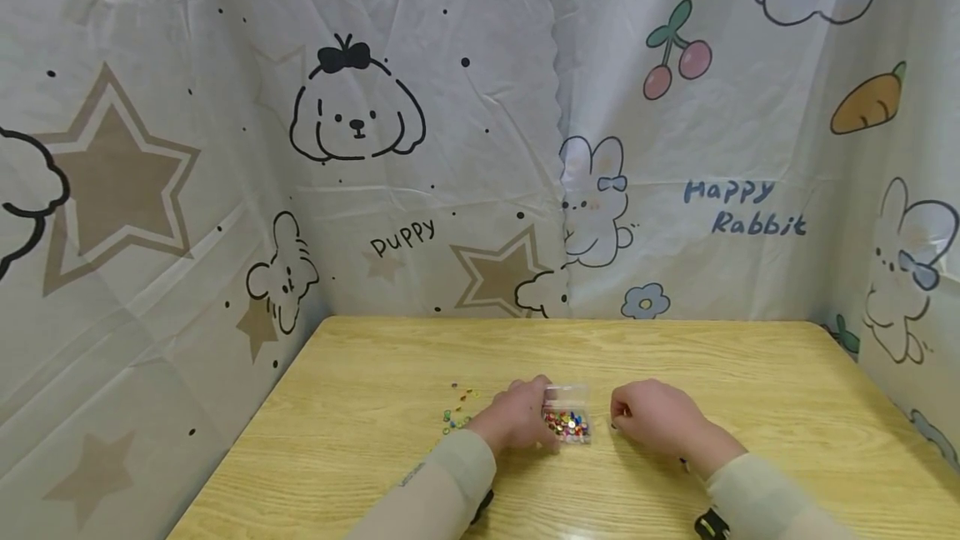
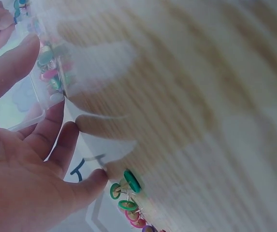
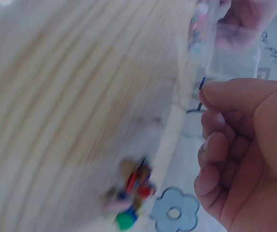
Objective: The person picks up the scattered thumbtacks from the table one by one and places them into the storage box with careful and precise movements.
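A small clear plastic box (image 1: 567,395) with its lid raised stands on the table, holding many colourful thumbtacks (image 1: 567,424). My left hand (image 1: 519,413) holds it from the left side, thumb near and fingers far. In the left wrist view the other fingertips rest by the tabletop. Just right of the box is my right hand (image 1: 654,417), its thumb and index finger pinching a blue thumbtack (image 3: 202,83). The remaining fingers of that hand curl toward the palm.
Loose green, yellow and orange thumbtacks (image 1: 457,418) lie left of the box, partly behind the left wrist. A mixed-colour cluster of thumbtacks (image 3: 131,193) lies near the right hand, mostly hidden from the head view. Printed curtains (image 1: 480,148) surround the wooden table (image 1: 360,373).
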Action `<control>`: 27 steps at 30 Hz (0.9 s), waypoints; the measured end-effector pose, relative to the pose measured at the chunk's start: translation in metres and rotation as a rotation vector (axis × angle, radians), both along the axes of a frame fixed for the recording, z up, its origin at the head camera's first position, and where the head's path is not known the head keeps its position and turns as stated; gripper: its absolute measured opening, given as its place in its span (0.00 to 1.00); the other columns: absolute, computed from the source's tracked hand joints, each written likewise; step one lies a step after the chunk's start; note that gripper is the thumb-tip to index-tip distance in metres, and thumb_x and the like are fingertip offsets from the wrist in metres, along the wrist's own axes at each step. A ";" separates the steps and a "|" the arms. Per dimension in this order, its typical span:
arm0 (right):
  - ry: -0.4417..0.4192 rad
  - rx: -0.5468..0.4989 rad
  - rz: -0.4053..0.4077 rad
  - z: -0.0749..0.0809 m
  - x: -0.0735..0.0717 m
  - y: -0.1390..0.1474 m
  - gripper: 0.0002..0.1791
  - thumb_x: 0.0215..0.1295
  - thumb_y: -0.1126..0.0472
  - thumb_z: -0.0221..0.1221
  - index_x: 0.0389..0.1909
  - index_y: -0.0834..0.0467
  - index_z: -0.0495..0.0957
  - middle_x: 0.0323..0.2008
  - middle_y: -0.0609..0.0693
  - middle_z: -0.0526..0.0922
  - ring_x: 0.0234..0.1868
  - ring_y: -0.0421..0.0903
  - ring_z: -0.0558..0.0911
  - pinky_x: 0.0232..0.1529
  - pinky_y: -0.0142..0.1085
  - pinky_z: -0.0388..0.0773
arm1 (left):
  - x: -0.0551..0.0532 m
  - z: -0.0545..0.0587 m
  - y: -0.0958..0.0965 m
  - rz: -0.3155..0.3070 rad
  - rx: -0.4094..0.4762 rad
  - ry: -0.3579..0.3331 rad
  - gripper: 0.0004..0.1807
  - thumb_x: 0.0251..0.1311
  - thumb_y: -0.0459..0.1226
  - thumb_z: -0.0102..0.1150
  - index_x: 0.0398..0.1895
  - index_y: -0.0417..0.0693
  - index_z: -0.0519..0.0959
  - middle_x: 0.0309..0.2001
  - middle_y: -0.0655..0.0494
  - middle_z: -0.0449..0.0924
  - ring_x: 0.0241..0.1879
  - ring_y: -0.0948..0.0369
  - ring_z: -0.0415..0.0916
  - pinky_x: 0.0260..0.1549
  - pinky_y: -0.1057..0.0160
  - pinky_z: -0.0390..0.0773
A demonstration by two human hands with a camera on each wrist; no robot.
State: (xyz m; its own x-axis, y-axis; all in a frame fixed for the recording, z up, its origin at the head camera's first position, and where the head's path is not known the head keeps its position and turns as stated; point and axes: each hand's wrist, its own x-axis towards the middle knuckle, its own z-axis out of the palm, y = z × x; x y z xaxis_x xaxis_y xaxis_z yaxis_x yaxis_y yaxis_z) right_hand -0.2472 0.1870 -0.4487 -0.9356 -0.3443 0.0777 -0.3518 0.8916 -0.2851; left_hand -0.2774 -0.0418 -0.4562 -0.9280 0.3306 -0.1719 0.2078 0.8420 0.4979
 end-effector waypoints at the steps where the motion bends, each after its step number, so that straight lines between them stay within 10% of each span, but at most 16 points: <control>1: 0.007 -0.005 0.011 0.001 0.000 -0.004 0.11 0.63 0.62 0.63 0.24 0.44 0.77 0.23 0.35 0.74 0.25 0.38 0.70 0.29 0.39 0.71 | 0.000 0.001 0.000 0.001 0.002 0.001 0.48 0.40 0.43 0.85 0.67 0.52 0.70 0.53 0.49 0.74 0.52 0.45 0.73 0.51 0.44 0.75; 16: 0.045 -0.014 0.089 -0.007 0.000 -0.039 0.08 0.61 0.61 0.66 0.25 0.46 0.81 0.24 0.35 0.77 0.25 0.36 0.72 0.30 0.38 0.74 | 0.000 -0.001 -0.002 -0.011 0.004 0.002 0.46 0.40 0.43 0.85 0.66 0.51 0.71 0.54 0.49 0.74 0.53 0.45 0.72 0.51 0.46 0.74; 27: 0.012 -0.043 -0.019 0.002 -0.002 -0.003 0.06 0.68 0.58 0.63 0.30 0.45 0.83 0.29 0.34 0.79 0.30 0.36 0.76 0.37 0.42 0.77 | 0.000 -0.001 -0.001 -0.011 -0.017 0.016 0.46 0.40 0.44 0.85 0.66 0.52 0.71 0.54 0.50 0.75 0.53 0.46 0.73 0.52 0.46 0.75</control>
State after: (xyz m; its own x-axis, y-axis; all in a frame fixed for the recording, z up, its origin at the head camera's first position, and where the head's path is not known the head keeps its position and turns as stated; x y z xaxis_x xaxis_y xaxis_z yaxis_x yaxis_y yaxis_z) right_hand -0.2492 0.1842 -0.4469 -0.9407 -0.3230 0.1034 -0.3390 0.8851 -0.3190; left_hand -0.2770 -0.0430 -0.4569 -0.9270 0.3381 -0.1626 0.2251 0.8479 0.4799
